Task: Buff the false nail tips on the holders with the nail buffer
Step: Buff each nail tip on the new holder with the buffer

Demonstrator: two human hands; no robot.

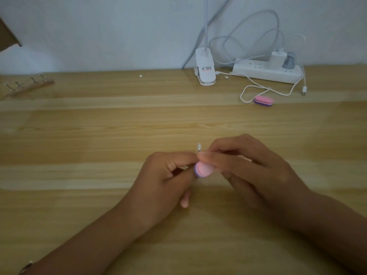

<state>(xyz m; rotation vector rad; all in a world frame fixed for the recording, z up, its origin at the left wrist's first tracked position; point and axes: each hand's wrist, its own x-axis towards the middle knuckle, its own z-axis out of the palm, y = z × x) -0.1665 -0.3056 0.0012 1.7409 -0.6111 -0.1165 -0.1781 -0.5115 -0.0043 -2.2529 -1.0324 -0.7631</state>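
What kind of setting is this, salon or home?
Probably a home desk, not a salon: plain wooden table against a bare wall, a clip-on lamp, a power strip with chargers plugged in.

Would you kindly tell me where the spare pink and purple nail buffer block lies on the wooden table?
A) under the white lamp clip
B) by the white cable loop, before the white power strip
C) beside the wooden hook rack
B: the spare pink and purple nail buffer block lies right beside the white cable loop, on the near side of the white power strip.
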